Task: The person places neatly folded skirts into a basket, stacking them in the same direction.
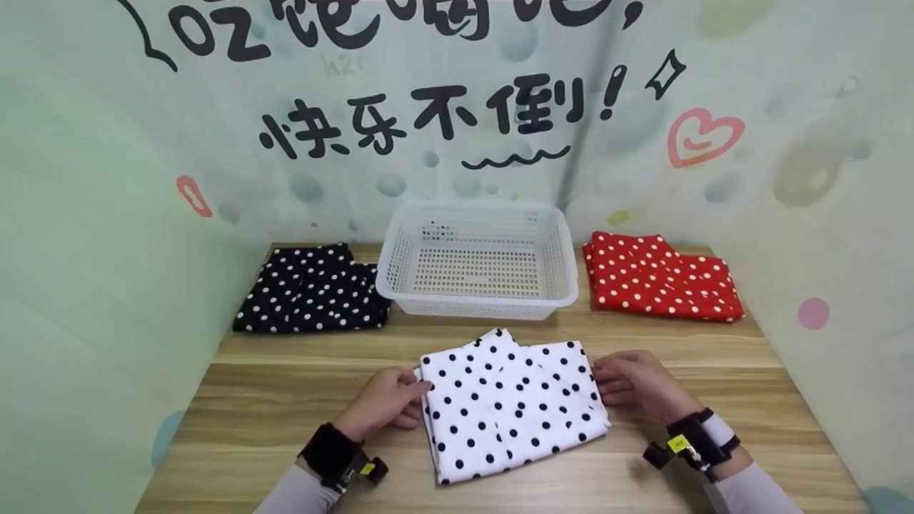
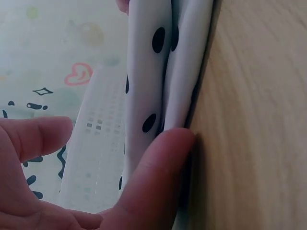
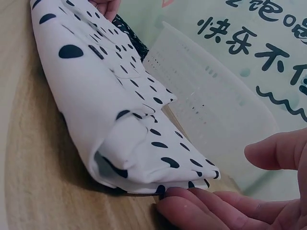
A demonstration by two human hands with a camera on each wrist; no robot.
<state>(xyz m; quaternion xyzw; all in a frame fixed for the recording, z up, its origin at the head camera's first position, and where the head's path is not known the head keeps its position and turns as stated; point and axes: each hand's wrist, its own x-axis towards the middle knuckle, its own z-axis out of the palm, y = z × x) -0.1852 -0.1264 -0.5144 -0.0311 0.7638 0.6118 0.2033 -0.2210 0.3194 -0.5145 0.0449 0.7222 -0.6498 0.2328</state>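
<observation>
A folded white cloth with black polka dots (image 1: 514, 407) lies on the table between both hands. At its left edge is my left hand (image 1: 389, 400); in the left wrist view a finger (image 2: 158, 167) meets the cloth's folded side, while the thumb (image 2: 43, 136) stands apart from it. My right hand (image 1: 643, 382) is at the opposite edge. In the right wrist view its fingertips (image 3: 184, 206) lie at the lower edge of the cloth (image 3: 139, 158), with the thumb (image 3: 273, 151) spread away. Neither hand pinches the fabric.
Behind the cloth stands a white perforated plastic basket (image 1: 478, 307) with nothing in it. A folded black dotted cloth (image 1: 307, 293) lies left of it, a folded red dotted cloth (image 1: 657, 278) right. Printed walls (image 1: 821, 235) enclose the wooden table (image 1: 285, 385) at the back and sides.
</observation>
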